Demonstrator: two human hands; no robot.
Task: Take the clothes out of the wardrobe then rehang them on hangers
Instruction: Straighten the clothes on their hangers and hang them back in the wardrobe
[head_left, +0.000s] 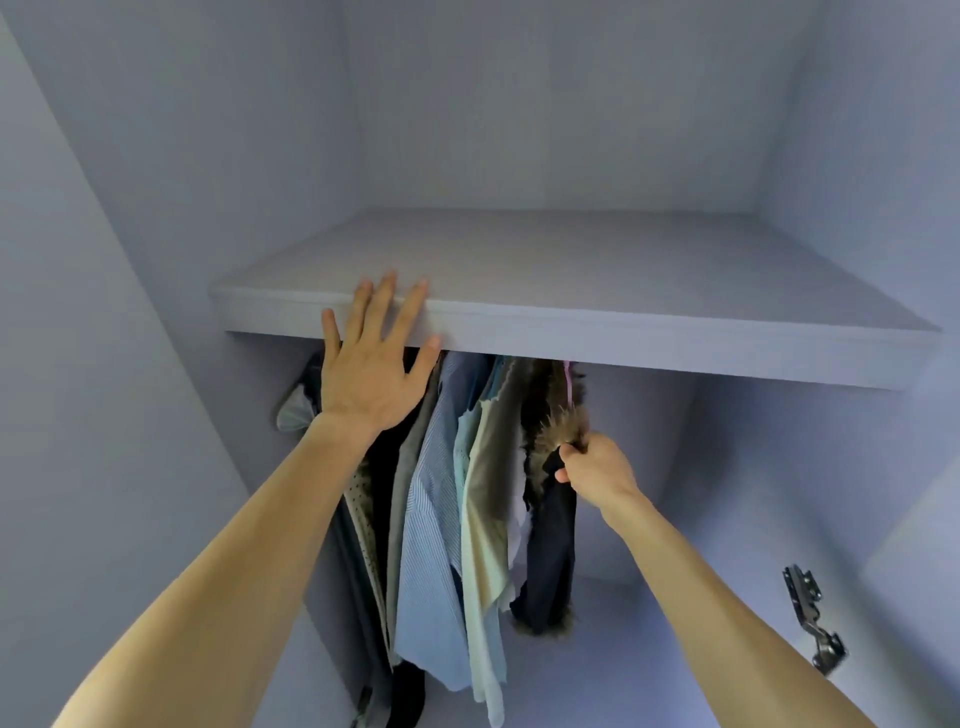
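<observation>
Several garments hang close together under the wardrobe shelf (623, 332): a striped light-blue shirt (431, 519), a pale cream top (483, 545) and, rightmost, a dark navy jacket with fur trim (553, 551). My right hand (597, 467) grips the jacket's fur-trimmed edge near its top. My left hand (371, 364) is raised with fingers spread straight in front of the shelf's front edge and the leftmost dark clothes, holding nothing. The rail and the hangers are hidden behind the shelf; a pink strip (570, 384) shows above the jacket.
The shelf top is bare. Right of the jacket the hanging space stands free down to the wardrobe floor (649, 649). A metal door hinge (813, 618) is fixed to the right side panel. The left wall panel runs close to the clothes.
</observation>
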